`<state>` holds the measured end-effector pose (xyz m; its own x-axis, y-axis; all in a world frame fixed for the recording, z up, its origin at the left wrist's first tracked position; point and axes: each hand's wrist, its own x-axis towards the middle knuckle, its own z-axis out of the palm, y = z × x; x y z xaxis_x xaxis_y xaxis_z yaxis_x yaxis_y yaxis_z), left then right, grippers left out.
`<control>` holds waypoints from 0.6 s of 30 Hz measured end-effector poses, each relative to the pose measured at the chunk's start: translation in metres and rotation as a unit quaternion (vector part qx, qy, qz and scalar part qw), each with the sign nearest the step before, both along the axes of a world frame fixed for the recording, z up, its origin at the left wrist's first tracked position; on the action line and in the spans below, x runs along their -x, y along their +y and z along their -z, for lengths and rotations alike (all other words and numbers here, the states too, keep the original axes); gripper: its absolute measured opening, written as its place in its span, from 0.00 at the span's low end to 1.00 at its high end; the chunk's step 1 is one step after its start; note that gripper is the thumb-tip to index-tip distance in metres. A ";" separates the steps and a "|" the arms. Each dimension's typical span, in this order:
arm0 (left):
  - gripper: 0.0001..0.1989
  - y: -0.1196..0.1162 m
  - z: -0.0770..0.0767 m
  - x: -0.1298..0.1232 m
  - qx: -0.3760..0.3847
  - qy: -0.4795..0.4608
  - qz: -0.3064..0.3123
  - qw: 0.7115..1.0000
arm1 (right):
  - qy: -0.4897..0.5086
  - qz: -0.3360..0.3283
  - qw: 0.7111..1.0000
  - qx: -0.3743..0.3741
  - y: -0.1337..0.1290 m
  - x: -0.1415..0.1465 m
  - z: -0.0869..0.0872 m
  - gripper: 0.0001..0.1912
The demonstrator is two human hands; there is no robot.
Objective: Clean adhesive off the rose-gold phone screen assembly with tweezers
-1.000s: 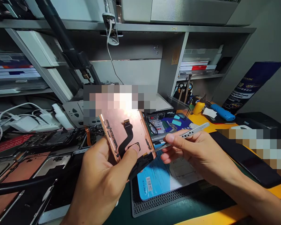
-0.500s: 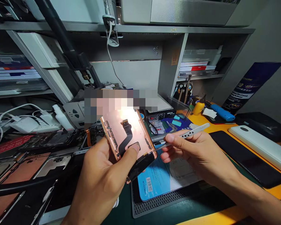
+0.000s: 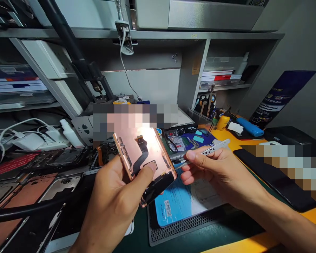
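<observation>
A copper-coloured phone screen panel (image 3: 155, 147) with a black flex cable (image 3: 141, 154) is tilted up in my left hand (image 3: 118, 196), the thumb pressed on its lower part. My right hand (image 3: 213, 168) pinches metal tweezers (image 3: 209, 149), whose tips meet the panel's lower right edge near its black strip. Pixelated blocks hide the panel's top end. Below the hands a blue and white package (image 3: 171, 207) lies on a dark perforated mat (image 3: 184, 228).
Phone panels (image 3: 34, 196) and a power strip (image 3: 52, 142) fill the left side. On the right are a black phone (image 3: 268, 175), a yellow bottle (image 3: 223, 121), a blue tool (image 3: 250, 127) and a large spray can (image 3: 279, 98). A black arm (image 3: 65, 42) hangs at upper left.
The view has tipped slightly, so the shelf sits a little lower. The tweezers have shifted a little left in my right hand. My left hand keeps the same hold on the panel.
</observation>
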<state>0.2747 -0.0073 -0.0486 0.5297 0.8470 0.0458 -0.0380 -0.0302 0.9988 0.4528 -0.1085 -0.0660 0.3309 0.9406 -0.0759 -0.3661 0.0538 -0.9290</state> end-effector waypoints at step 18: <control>0.12 0.000 -0.003 -0.001 0.053 -0.021 0.043 0.997 | -0.012 -0.008 1.000 -0.017 0.000 -0.002 0.002 0.12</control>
<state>0.2757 -0.0069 -0.0457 0.6000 0.7998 -0.0173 -0.0775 0.0797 0.9938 0.4552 -0.1088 -0.0676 0.3172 0.9476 -0.0371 -0.3457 0.0791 -0.9350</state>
